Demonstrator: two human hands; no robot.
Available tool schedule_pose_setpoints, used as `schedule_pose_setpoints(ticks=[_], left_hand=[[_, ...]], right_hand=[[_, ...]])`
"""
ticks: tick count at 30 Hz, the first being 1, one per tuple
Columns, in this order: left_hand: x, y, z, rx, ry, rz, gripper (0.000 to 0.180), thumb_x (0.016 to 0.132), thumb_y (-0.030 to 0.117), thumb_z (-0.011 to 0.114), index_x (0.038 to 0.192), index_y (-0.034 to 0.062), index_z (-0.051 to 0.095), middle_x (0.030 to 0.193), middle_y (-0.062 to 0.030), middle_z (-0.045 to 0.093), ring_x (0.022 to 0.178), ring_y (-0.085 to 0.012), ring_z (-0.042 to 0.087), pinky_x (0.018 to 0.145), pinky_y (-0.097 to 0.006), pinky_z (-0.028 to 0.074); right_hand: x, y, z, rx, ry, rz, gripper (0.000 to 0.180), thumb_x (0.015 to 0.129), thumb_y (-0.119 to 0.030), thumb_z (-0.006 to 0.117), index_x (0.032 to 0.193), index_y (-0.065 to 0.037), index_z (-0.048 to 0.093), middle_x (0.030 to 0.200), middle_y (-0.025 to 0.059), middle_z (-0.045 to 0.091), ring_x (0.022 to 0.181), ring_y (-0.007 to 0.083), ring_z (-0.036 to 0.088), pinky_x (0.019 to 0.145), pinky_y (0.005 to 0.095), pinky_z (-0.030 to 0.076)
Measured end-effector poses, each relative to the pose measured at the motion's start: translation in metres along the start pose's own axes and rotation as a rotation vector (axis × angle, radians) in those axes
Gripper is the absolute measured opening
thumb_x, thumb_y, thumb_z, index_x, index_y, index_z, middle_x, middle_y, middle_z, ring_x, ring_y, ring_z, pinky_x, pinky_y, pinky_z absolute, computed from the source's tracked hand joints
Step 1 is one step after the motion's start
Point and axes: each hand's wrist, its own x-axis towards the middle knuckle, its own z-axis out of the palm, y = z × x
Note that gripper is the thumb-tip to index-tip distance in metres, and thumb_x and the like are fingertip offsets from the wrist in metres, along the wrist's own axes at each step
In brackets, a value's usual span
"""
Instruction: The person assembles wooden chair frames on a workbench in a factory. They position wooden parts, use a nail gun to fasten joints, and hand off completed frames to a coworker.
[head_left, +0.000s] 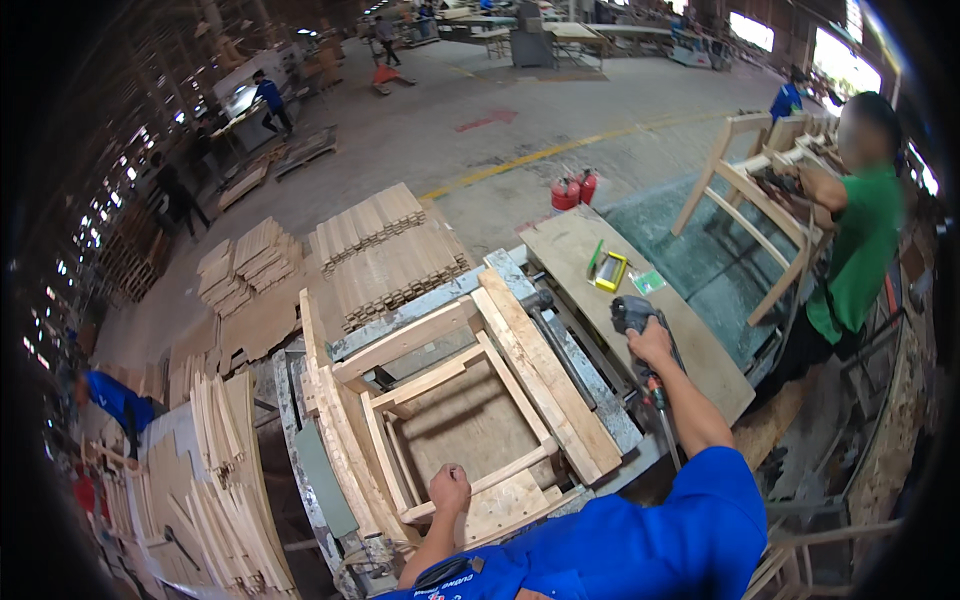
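My right hand (652,343) is wrapped round the grip of a dark nail gun (630,313), held over the board at the right of the bench. A hose with red fittings (655,392) hangs below it. My left hand (450,488) is closed at the near rail of a light wooden frame (482,484); whatever its fingers may hold is too small to make out. The frame lies inside a wooden jig, between a thick beam (550,380) on the right and a long beam (350,450) on the left.
On the board (570,240) lie a yellow box (610,272) and a green packet (648,282). Stacked wood slats (390,260) stand beyond the bench, and curved strips (225,470) lie left. A person in green (865,240) works on a chair frame (750,195). Red fire extinguishers (566,193) stand behind.
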Motion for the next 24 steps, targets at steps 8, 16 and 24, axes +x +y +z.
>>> schedule_pose_setpoints(ticks=[8,16,24], left_hand=[[-0.016,-0.013,0.023,-0.711,-0.203,-0.047,0.028,0.100,0.027,0.067,0.115,0.0040,0.073,0.097,-0.0094,0.078,0.088,-0.0175,0.073,0.078,-0.031,0.058],[-0.015,0.116,0.000,-1.483,-1.023,-0.086,0.056,0.104,0.043,0.066,0.147,0.0137,0.045,0.129,-0.0070,0.063,0.100,-0.0190,0.071,0.086,-0.037,0.063],[-0.023,0.082,0.019,-1.845,-1.053,-0.546,0.038,0.100,0.025,0.072,0.126,0.0131,0.047,0.111,-0.0079,0.070,0.095,-0.0259,0.076,0.085,-0.043,0.064]], right_hand=[[-0.047,-0.092,-0.086,1.071,-0.856,0.357,0.051,0.102,-0.050,0.061,0.100,0.001,0.064,0.078,0.0112,0.066,0.063,0.0205,0.065,0.059,0.0384,0.058],[-0.165,-0.203,-0.021,0.667,-1.274,0.362,0.045,0.104,-0.045,0.061,0.116,-0.002,0.060,0.078,0.0112,0.069,0.060,0.0196,0.069,0.054,0.0347,0.058],[-0.167,-0.242,0.085,0.191,-1.383,0.787,0.051,0.102,-0.050,0.064,0.112,-0.001,0.059,0.078,0.0102,0.066,0.060,0.0227,0.069,0.055,0.0391,0.062]])
